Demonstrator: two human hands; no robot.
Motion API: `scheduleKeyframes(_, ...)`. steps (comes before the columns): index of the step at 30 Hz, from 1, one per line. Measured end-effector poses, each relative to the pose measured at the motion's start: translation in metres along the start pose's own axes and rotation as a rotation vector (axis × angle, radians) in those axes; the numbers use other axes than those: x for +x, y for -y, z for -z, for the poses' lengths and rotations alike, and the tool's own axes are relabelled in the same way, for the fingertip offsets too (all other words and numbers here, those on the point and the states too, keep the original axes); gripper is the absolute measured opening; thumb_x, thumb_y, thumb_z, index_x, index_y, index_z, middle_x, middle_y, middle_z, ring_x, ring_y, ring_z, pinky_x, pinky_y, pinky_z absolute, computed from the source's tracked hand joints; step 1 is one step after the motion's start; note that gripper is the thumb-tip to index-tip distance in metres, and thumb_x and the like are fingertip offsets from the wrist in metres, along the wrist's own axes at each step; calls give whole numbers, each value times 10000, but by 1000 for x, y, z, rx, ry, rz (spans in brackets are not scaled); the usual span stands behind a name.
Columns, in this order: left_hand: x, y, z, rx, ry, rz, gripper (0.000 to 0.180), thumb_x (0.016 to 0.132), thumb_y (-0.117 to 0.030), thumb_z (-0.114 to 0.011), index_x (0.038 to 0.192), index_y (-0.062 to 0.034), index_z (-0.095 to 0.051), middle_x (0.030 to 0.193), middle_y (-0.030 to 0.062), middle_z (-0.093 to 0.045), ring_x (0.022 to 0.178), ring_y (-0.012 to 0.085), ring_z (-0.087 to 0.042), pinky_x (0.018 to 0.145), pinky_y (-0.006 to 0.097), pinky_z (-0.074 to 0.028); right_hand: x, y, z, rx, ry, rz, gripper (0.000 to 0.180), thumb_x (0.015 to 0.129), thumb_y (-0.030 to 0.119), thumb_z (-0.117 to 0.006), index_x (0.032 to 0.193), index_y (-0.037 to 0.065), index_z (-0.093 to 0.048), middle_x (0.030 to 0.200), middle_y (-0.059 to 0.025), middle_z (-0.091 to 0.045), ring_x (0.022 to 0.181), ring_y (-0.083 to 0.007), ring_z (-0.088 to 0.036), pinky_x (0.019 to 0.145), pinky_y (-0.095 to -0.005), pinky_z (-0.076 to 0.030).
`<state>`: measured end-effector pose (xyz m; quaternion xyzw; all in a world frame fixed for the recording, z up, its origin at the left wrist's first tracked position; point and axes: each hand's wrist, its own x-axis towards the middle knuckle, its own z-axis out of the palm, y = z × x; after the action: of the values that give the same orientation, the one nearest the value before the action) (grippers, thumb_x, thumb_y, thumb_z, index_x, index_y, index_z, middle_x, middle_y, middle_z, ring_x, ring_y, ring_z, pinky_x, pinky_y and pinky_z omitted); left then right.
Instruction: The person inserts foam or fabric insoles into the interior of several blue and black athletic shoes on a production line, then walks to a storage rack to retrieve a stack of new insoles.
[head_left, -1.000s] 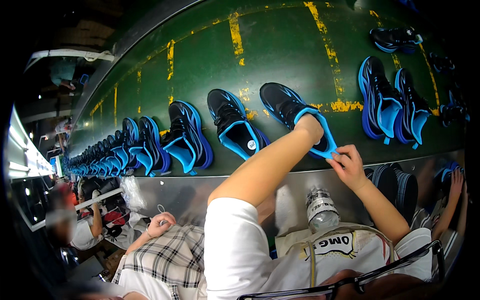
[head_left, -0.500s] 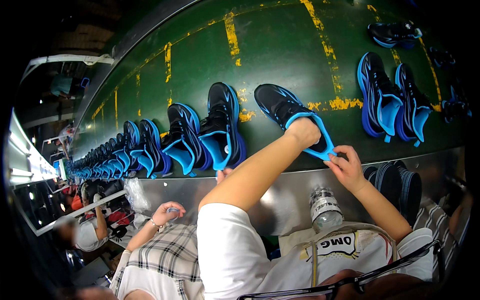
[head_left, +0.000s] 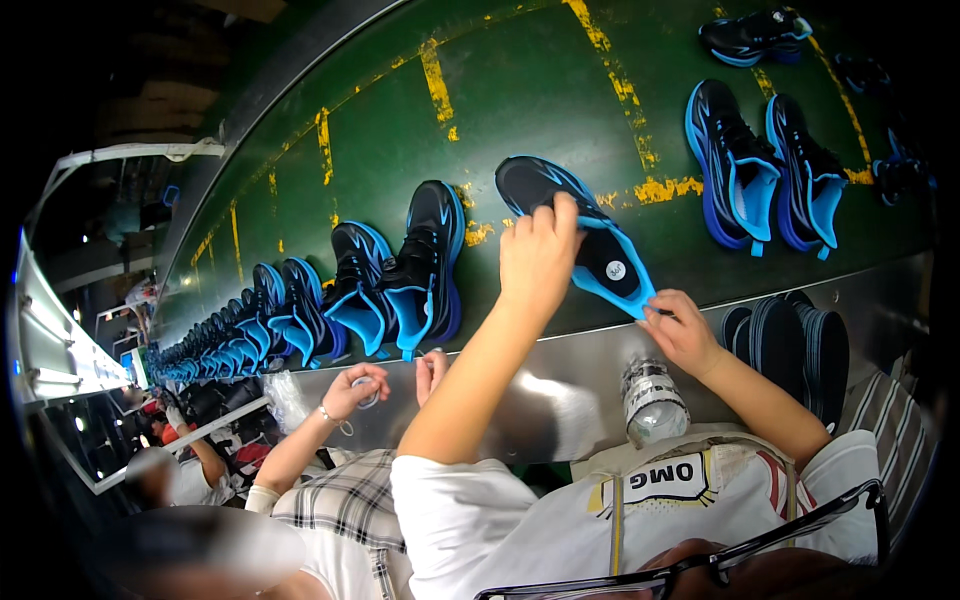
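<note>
A black and blue sneaker (head_left: pixel 545 185) lies on the green belt in front of me, toe pointing away and to the left. My left hand (head_left: pixel 541 250) is closed on it by the tongue and the front of its opening. At the heel, my right hand (head_left: pixel 682 330) pinches the bright blue collar between thumb and fingers. Inside the shoe the dark insole shows a round white sticker. A matching pair stands to the left, its nearer shoe (head_left: pixel 433 230) upright on the belt. Another pair, with this shoe (head_left: pixel 722 160), stands to the right.
A long row of sneakers (head_left: pixel 235 315) runs off to the far left on the green belt (head_left: pixel 540 80). A co-worker's hand (head_left: pixel 355 390) is at the metal edge left of me. A clear plastic bottle (head_left: pixel 655 405) and dark soles (head_left: pixel 780 350) sit below the belt's edge.
My left hand has come out of the sneaker's opening and now grips its tongue area, uncovering the insole. My right hand stays at the heel. The co-worker's hands have moved closer to the belt.
</note>
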<state>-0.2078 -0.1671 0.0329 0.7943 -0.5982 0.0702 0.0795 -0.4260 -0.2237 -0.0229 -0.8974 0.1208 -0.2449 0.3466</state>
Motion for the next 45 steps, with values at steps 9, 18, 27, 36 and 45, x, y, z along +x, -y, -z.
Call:
scheduleKeyframes(9,46,35,25,-535,512,163,294,697,0,-469,979,-3,-385,810,242,-549,851,418,-518,725,450,-416,-14,27,71,-200,42,-199,353,703,108,-610,1043,60,-530,1080,-128,-461,1001,-301,-450,856,-387,-356)
scheduleKeyframes(18,98,-61,-4,-894,26,71,418,794,-309,-584,1116,-60,-495,806,135,-582,691,190,-553,606,285,-440,-160,26,158,-456,110,-666,459,608,183,-691,991,33,-486,1218,-180,-363,1117,-367,-354,891,-426,-331)
scheduleKeyframes(27,158,-158,-78,-334,81,-183,621,736,-410,-572,1261,-166,-346,815,137,-541,721,311,-562,616,403,-451,-188,38,168,-513,0,-761,469,511,225,-759,847,54,-480,1059,-156,-439,1006,-335,-412,846,-397,-339)
scheduleKeyframes(36,133,-145,-56,-790,118,100,391,706,-366,-599,833,5,-595,723,210,-580,717,344,-576,622,380,-436,-43,39,238,-366,-215,-247,228,626,61,-662,827,-26,-601,1082,-167,-502,880,-312,-507,759,-344,-418)
scheduleKeyframes(45,106,-150,-68,-915,28,239,442,749,-378,-584,676,40,-462,708,252,-537,702,409,-520,628,426,-413,12,-35,167,-670,185,-64,60,623,102,-566,601,50,-587,790,-70,-539,748,-224,-482,658,-314,-417)
